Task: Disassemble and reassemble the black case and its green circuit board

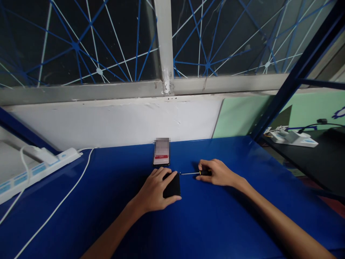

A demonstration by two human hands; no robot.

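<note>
A small black box-shaped object [172, 187] rests on the blue table, and my left hand [157, 190] is closed around its left part, thumb at the near edge and fingers over the far edge. My right hand [217, 172] grips the black and yellow handle of a screwdriver [191, 173]. The thin metal shaft points left, and its tip is at the right side of the black object, by its far corner. Whether the tip sits in a screw is too small to tell. My left hand hides much of the object.
A phone [161, 153] with a lit screen stands behind my left hand. On the left lies a white power strip [40, 169] with a white cable [63, 198] across the blue table [210, 223]. Another power strip [293, 138] sits on a dark surface at right. Blue posts [285, 86] flank the table.
</note>
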